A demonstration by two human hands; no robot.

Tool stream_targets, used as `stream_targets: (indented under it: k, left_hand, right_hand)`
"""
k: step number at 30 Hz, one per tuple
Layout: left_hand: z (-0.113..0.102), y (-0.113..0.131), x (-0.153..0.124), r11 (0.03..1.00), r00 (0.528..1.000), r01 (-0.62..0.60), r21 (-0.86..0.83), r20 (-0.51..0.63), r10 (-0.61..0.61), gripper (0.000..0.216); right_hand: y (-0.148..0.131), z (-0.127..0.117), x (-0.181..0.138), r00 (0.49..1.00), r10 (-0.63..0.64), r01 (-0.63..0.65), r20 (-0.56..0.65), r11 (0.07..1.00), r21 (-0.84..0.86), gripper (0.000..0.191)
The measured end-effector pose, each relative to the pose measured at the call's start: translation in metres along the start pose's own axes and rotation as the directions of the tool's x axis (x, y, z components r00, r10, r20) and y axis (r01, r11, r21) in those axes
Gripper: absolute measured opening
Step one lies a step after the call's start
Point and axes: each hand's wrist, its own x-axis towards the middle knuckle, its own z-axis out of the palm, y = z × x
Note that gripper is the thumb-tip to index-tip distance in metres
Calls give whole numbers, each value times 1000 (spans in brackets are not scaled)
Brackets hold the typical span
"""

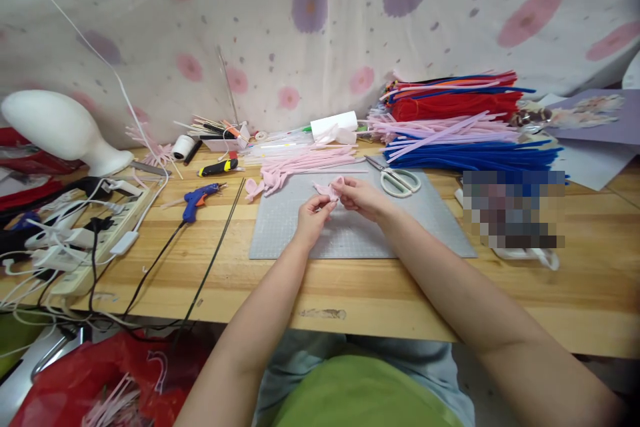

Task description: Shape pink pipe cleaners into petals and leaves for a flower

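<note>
Over the grey cutting mat [280, 233], my left hand [315, 217] and my right hand [359, 197] meet with fingers pinched. Between them they hold a small pale pink petal-like piece [325, 190], bent from fuzzy pipe cleaner. Its lower part is hidden by my fingers. Similar pink shaped pieces [267, 183] lie at the mat's upper left corner. Behind them is a bundle of straight pink pipe cleaners [315, 159]. Scissors [397, 180] with pale green handles rest on the mat's far right, beyond my right hand.
Pipe cleaner bundles, blue [465, 155] and red [455, 107], are stacked at the back right. A blue glue gun [196, 200], a long thin rod [215, 250] and a crowded power strip [83, 273] lie to the left. A white foam head [65, 123] stands behind them.
</note>
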Motion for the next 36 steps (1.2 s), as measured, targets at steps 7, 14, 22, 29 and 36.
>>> stream_targets:
  k: [7,14,22,29,36]
  left_hand:
    - [0,1,-1,999,999,-29,31,26,28,21]
    - [-1,-1,-1,987,992,-120,107,57,114,17]
    - [-1,-5,1,920,958,-273,282,-11,288,10]
    - [-13,0,15,900,981,-189,392,47,186,24]
    - [-26,18,58,302,970,-218,928,171,175,30]
  right_hand:
    - [8,1,4,1000,-9,7,27,999,41,30]
    - [14,4,6,998,22,-28,64,995,93,37]
    - [15,8,9,999,47,-47,0,994,101,36]
    - [11,-19,9,993,-20,19,-117,1000,-11,37]
    - [16,-57,13,885,-106,-157,-454,849,-505,46]
